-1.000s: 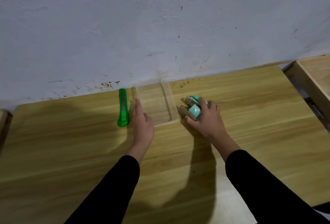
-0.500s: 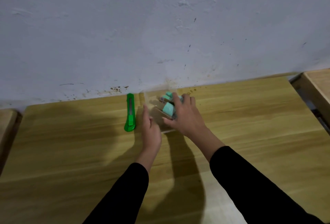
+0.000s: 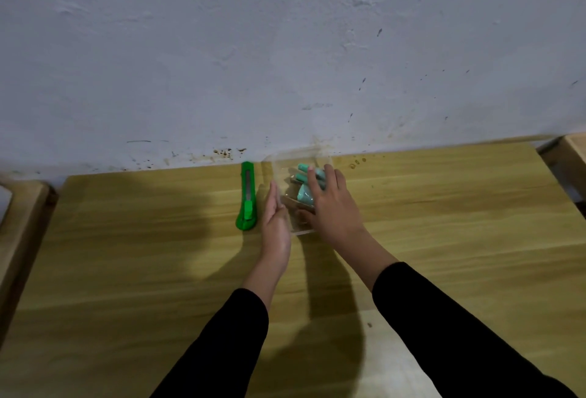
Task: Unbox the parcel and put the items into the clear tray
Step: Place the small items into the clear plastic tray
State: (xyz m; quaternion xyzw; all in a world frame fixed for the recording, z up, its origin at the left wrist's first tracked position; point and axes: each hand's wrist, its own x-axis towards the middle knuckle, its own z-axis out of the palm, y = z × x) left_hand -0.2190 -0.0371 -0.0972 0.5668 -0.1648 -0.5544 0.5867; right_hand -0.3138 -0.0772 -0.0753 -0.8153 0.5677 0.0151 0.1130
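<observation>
Fingers [image 3: 320, 175] of the right hand [image 3: 333, 210] curled over the mint-green items [image 3: 305, 196], clasping them inside the clear tray [image 3: 302, 232]; can't tell if the grip is already loosening. Left hand [image 3: 275, 223] flat and relaxed, fingers straight, grasping nothing, edge of the palm pressed to the tray's left wall as a brace. Tray sits on the wooden table [image 3: 444, 223] close to the wall [image 3: 285, 49]; green box cutter [image 3: 246, 198] just left of the tray, apart from it. Items likely light, stiff plastic with smooth rounded tops, so a bit slippery; best taken around the sides from above. A brownish card-like piece shows under them, may be packaging, unclear. Tray looks thin, light and slide-prone, hence the bracing hand. Look: several small mint-green rounded pieces, bunched together, partly hidden by the right hand; tray transparent, rectangular, low walls, edges faint against the wood. Parcel not in view.
</observation>
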